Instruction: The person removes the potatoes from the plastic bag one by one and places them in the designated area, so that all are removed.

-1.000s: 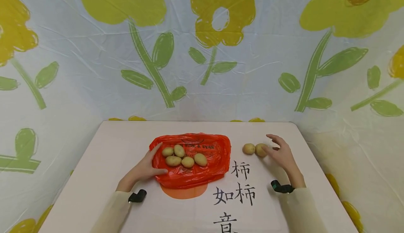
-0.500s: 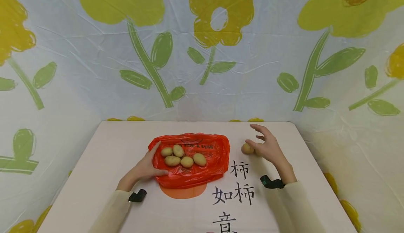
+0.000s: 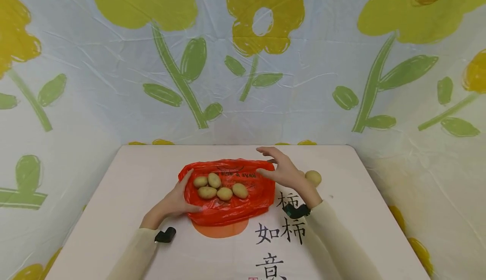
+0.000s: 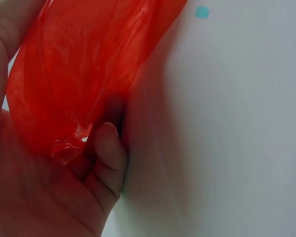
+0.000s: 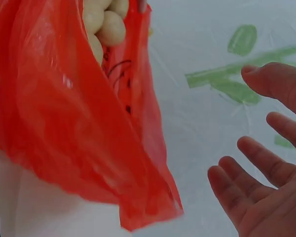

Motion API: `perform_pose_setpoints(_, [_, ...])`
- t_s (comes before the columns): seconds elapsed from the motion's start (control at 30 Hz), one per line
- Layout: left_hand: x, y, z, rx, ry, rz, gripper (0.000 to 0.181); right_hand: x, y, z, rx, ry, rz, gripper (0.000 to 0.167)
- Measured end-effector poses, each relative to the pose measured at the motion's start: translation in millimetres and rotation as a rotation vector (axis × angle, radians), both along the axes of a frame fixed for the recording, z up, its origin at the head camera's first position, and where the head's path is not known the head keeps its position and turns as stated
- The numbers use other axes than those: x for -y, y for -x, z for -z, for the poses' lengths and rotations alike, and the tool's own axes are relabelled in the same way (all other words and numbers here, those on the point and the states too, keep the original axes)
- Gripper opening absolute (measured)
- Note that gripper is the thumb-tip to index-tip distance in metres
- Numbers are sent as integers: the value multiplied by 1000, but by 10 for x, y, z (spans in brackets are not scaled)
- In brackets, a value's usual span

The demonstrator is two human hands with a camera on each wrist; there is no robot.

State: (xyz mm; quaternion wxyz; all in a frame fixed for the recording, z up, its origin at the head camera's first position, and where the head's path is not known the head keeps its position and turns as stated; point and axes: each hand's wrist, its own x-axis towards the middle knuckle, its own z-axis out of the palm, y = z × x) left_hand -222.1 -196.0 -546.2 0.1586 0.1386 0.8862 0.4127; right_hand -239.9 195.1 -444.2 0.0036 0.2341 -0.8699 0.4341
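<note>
An open-topped red plastic bag (image 3: 228, 216) lies on the table with several potatoes (image 3: 214, 180) inside. My left hand (image 3: 175, 199) grips its left end, thumb on the near side, fingers at the far side; in the left wrist view that hand (image 4: 44, 187) has red plastic (image 4: 84, 59) between thumb and curled fingers. Above the bag's right edge, my right hand (image 3: 285, 171) is empty with spread fingers. The right wrist view shows this hand (image 5: 274, 182) apart from the bag (image 5: 64, 113), with potatoes (image 5: 111, 28) visible in the opening.
A loose potato (image 3: 313, 178) lies right of the bag, and a second (image 3: 302, 173) is mostly hidden behind my right hand. The pale table (image 3: 152, 166) bears dark written characters (image 3: 268, 233). A flower-patterned sheet (image 3: 303, 103) stands behind the table.
My right hand has moved left, from beside the two loose potatoes to over the bag's right edge, still empty. The left hand has stayed at the bag's left end.
</note>
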Motion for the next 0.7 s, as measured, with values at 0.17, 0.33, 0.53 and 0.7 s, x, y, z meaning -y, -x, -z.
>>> perform_pose_setpoints(0.17, [23, 12, 13, 2, -23, 8, 136, 235, 104, 11, 12, -44, -70, 66])
perform_pose_setpoints(0.33, [18, 10, 18, -1, -33, 10, 136, 411, 205, -24, 6, -87, -135, 68])
perform_pose_setpoints(0.53, [1, 10, 2, -16, -33, 8, 135, 586, 309, -26, 36, -114, -203, 73])
perform_pose_setpoints(0.7, [-6, 2, -2, 3, -15, 9, 136, 715, 334, 36, 84, -105, -246, 74])
